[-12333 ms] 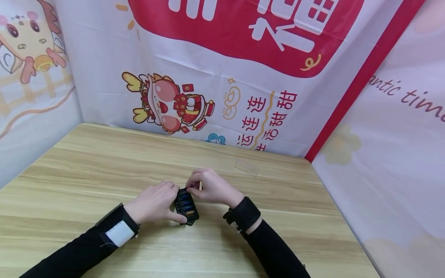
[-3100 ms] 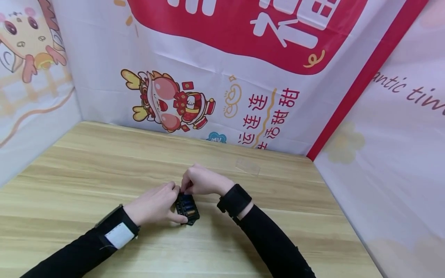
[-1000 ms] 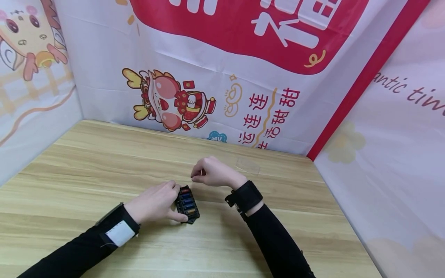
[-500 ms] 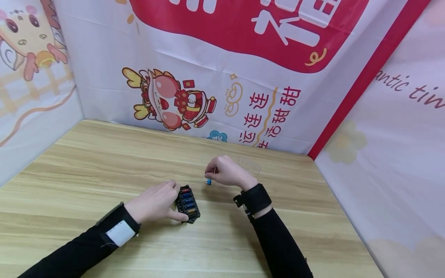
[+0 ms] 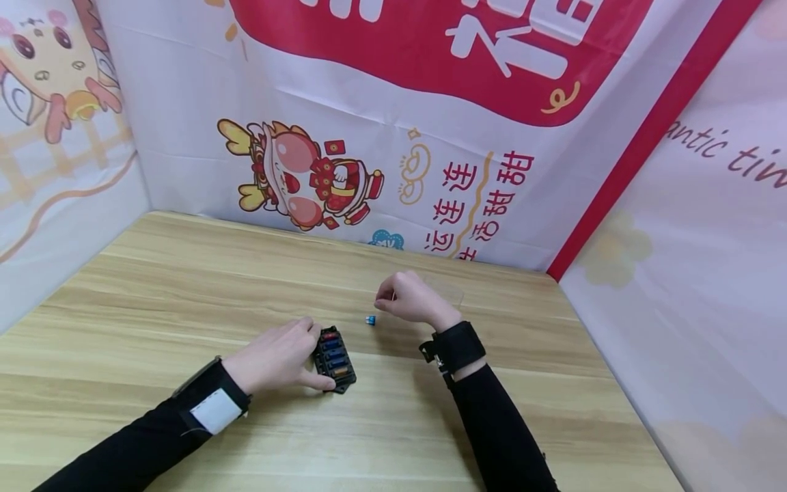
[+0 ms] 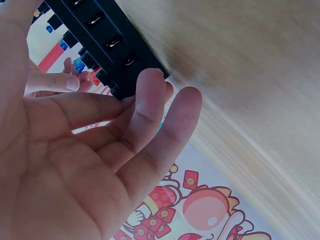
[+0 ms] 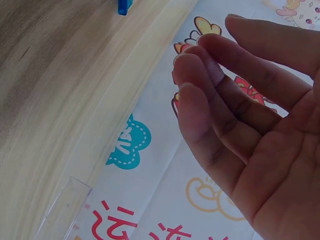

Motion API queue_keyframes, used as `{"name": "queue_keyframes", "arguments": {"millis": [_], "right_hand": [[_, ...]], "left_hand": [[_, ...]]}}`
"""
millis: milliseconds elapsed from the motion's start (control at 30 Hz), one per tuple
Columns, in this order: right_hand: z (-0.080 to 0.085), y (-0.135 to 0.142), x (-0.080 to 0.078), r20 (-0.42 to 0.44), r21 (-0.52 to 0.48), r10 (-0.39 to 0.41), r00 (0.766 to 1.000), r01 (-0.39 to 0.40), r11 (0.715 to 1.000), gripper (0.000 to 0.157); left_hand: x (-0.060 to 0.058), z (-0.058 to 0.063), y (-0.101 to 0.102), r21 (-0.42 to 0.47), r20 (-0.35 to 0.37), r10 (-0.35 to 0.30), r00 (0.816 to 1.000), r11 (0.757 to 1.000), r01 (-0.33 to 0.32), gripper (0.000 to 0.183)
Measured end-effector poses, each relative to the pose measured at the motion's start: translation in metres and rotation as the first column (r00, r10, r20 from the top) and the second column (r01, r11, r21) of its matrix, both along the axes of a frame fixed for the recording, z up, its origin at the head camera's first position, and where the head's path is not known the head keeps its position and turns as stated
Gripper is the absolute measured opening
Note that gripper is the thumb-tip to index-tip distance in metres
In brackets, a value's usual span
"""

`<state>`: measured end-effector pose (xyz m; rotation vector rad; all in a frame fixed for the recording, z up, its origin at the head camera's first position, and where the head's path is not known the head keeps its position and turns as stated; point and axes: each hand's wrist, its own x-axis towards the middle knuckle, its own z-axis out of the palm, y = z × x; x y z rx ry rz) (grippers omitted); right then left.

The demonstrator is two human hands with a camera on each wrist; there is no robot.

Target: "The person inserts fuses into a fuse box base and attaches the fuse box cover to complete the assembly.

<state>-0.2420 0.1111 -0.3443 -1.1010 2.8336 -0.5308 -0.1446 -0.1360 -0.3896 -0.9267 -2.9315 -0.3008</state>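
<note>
In the head view my left hand (image 5: 277, 357) grips a black fuse box (image 5: 335, 362) at its left side, thumb at the near end and fingers at the far end. A row of blade fuses sits in it: a red fuse (image 5: 330, 336) at the far end, several blue ones, and an orange fuse (image 5: 341, 372) at the near end. The left wrist view shows the box's dark underside (image 6: 112, 42) with metal contacts. On the table lies a small blue fuse (image 5: 371, 320). Just right of it, my right hand (image 5: 410, 298) hovers with loosely curled fingers, holding nothing.
A thin clear plastic piece (image 5: 447, 292) lies on the wooden table (image 5: 184, 287) behind the right hand. Printed cloth walls (image 5: 344, 89) rise along the back and both sides.
My right hand has left the far end of the fuse box and moved right. It has let go of a small blue fuse on the table. The left hand keeps its hold.
</note>
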Motion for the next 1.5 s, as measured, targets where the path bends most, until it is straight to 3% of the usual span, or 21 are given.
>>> {"name": "queue_keyframes", "arguments": {"millis": [300,633,867,1233,1500], "right_hand": [[-0.005,-0.001,-0.003,-0.006,0.022,-0.039,0.999,0.039,0.999,0.006],[-0.015,-0.007,-0.004,-0.130,0.140,-0.067,0.989,0.085,0.986,0.007],[-0.022,-0.011,-0.005,-0.103,0.153,-0.050,0.993,0.065,0.986,0.009],[-0.031,-0.016,-0.005,-0.067,0.193,-0.086,0.994,0.098,0.976,0.016],[-0.036,-0.018,-0.003,-0.014,0.211,-0.113,0.994,0.113,0.971,0.011]], "left_hand": [[-0.001,-0.002,-0.001,0.007,-0.018,-0.006,1.000,1.000,0.007,0.085],[-0.001,0.000,0.000,0.001,-0.006,-0.006,1.000,1.000,0.006,0.089],[-0.001,0.000,0.000,-0.004,-0.001,-0.005,1.000,1.000,0.005,0.089],[0.000,0.000,-0.001,-0.002,-0.008,-0.002,1.000,1.000,0.002,0.089],[0.001,0.001,0.000,0.001,-0.010,-0.003,1.000,1.000,0.003,0.089]]}}
